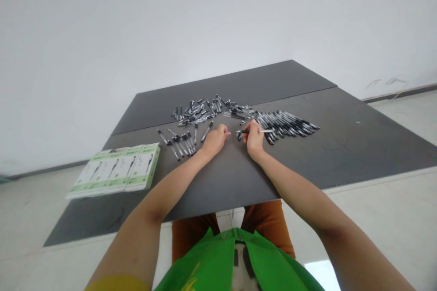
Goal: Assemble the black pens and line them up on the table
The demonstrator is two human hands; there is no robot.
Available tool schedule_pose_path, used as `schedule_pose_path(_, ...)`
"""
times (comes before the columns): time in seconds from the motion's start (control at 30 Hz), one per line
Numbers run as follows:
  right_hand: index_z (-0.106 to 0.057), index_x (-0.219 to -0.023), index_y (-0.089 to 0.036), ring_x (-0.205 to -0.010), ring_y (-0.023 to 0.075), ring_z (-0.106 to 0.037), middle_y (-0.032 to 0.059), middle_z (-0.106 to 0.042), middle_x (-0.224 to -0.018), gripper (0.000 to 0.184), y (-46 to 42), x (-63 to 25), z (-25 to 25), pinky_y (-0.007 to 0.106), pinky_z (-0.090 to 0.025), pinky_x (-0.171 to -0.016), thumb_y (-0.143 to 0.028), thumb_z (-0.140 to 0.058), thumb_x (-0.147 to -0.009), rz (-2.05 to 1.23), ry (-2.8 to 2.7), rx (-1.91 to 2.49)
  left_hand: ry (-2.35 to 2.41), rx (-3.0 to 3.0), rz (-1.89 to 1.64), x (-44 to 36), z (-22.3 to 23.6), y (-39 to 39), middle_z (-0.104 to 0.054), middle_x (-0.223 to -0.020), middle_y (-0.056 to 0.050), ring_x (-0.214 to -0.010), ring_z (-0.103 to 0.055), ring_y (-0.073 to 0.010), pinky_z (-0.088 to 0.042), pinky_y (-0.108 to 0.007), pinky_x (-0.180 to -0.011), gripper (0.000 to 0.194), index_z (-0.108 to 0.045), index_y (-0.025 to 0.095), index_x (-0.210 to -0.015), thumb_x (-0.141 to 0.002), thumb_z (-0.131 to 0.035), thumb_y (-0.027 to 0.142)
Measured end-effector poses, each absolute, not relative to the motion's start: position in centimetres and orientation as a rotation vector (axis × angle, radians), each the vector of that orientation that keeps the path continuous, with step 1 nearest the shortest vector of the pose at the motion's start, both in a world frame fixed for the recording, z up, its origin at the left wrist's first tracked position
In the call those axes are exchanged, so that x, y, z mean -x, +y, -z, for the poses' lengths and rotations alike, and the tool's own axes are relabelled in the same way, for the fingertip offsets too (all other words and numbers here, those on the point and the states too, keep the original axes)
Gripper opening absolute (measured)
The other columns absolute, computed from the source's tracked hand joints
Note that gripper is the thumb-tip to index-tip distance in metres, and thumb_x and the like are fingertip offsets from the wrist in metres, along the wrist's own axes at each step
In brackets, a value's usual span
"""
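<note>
My right hand (253,140) grips a clear-barrelled pen (266,131) with a black grip, held nearly level, its tip toward the left. Just left of it, my left hand (215,140) is closed above the table; whatever it may hold is hidden by the fingers. Small black-and-clear pieces, perhaps pen caps (240,136), lie beside my right hand. A neat slanting row of pens (290,123) spreads to the right of that hand. Left of my left hand lie several capped-looking pens (180,144), and a loose heap of pens (196,112) is farther back.
The dark grey table (355,136) has a seam across its far part and stands near a white wall (218,18). Green-and-white pen boxes (114,168) lie side by side at its left edge. Pen refills or thin rods (229,114) lie at the middle back.
</note>
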State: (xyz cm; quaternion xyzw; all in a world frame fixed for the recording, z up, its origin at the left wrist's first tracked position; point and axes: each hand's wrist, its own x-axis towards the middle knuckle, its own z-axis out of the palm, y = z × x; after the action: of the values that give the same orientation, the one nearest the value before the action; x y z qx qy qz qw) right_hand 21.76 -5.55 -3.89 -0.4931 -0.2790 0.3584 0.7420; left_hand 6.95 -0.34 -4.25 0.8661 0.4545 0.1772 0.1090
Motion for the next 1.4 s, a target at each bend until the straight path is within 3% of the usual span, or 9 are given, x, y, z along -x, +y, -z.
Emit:
schedule_pose_path(0.2,-0.046,-0.054,-0.022,-0.028,0.007,-0.033,-0.0044,-0.041,-0.038,0.056,-5.7,-22.1,4.8,0.021,-0.02,-0.031,-0.067,-0.047,-0.086,-0.867,-0.766,1.049,1.179,-2.08,-0.886,-6.6,4.8,-3.2,-0.056,-0.071,0.003,-0.065,-0.056,-0.013,-0.04,-0.026,-0.068,0.007,-0.035,0.023,-0.094,-0.1,-0.032,0.024)
schedule_pose_path(0.43,-0.045,-0.05,-0.022,-0.027,0.0081,-0.033,-0.0037,-0.042,-0.037,0.051,-6.2,-22.4,4.9,0.022,-0.019,-0.029,-0.055,-0.051,-0.088,-0.954,-0.887,0.944,0.81,-2.116,-0.738,-7.7,4.7,-4.0,-0.053,-0.071,0.005,-0.065,-0.051,-0.012,-0.038,-0.027,-0.069,0.01,-0.031,0.023,-0.089,-0.099,-0.033,0.026)
schedule_pose_path(0.57,-0.046,-0.051,-0.021,-0.028,0.0072,-0.033,-0.0038,-0.042,-0.038,0.053,-6.5,-22.3,4.7,0.021,-0.019,-0.029,-0.059,-0.051,-0.087,-0.976,-0.984,1.011,0.764,-2.078,-0.74,-8.3,4.7,-4.0,-0.05,-0.07,0.005,-0.065,-0.049,-0.0119,-0.037,-0.026,-0.068,0.012,-0.032,0.023,-0.088,-0.099,-0.033,0.027)
schedule_pose_path(0.83,-0.046,-0.077,-0.025,-0.038,0.01,-0.037,-0.0069,-0.041,-0.05,0.05,-7.1,-20.6,5.0,0.024,-0.03,-0.037,-0.073,-0.038,-0.088,-0.904,-1.071,1.147,0.859,-1.797,-0.855,-8.4,5.1,-3.5,-0.043,-0.065,0.008,-0.058,-0.045,-0.0095,-0.037,-0.023,-0.063,0.013,-0.033,0.022,-0.087,-0.099,-0.037,0.025)
schedule_pose_path(1.0,-0.042,-0.072,-0.026,-0.061,0.0167,-0.05,0.0,-0.049,-0.064,0.044,-7.5,-20.6,5.9,0.029,-0.042,-0.055,-0.06,-0.029,-0.095,-0.707,-1.267,1.31,0.836,-1.663,-0.9,-8.1,5.0,-3.4,-0.042,-0.069,0.007,-0.058,-0.043,-0.0082,-0.039,-0.02,-0.058,0.012,-0.032,0.022,-0.088,-0.097,-0.04,0.021)
schedule_pose_path(1.13,-0.042,-0.068,-0.026,-0.074,0.0204,-0.055,0.003,-0.056,-0.069,0.039,-7.5,-20.8,5.8,0.032,-0.045,-0.067,-0.047,-0.026,-0.095,-0.569,-1.376,1.466,0.813,-1.595,-0.883,-8.1,5.0,-4.0,-0.042,-0.076,0.005,-0.065,-0.044,-0.0083,-0.041,-0.017,-0.057,0.012,-0.034,0.022,-0.089,-0.095,-0.044,0.022)
schedule_pose_path(1.27,-0.047,-0.075,-0.026,-0.072,0.0219,-0.057,0.0025,-0.058,-0.07,0.033,-7.1,-20.2,5.1,0.033,-0.044,-0.068,-0.044,-0.026,-0.093,-0.618,-1.355,1.64,0.839,-1.486,-0.99,-8.2,5.3,-3.9,-0.042,-0.074,0.006,-0.06,-0.044,-0.008,-0.04,-0.017,-0.052,0.013,-0.035,0.022,-0.091,-0.096,-0.046,0.026)
schedule_pose_path(1.4,-0.047,-0.089,-0.028,-0.062,0.0193,-0.059,-0.0006,-0.061,-0.072,0.025,-6.8,-19.2,4.1,0.032,-0.047,-0.063,-0.05,-0.035,-0.09,-0.81,-1.232,1.522,0.788,-1.34,-1.129,-7.9,5.3,-3.4,-0.05,-0.068,0.008,-0.048,-0.04,-0.0071,-0.036,-0.018,-0.048,0.022,-0.032,0.024,-0.107,-0.096,-0.048,0.035)
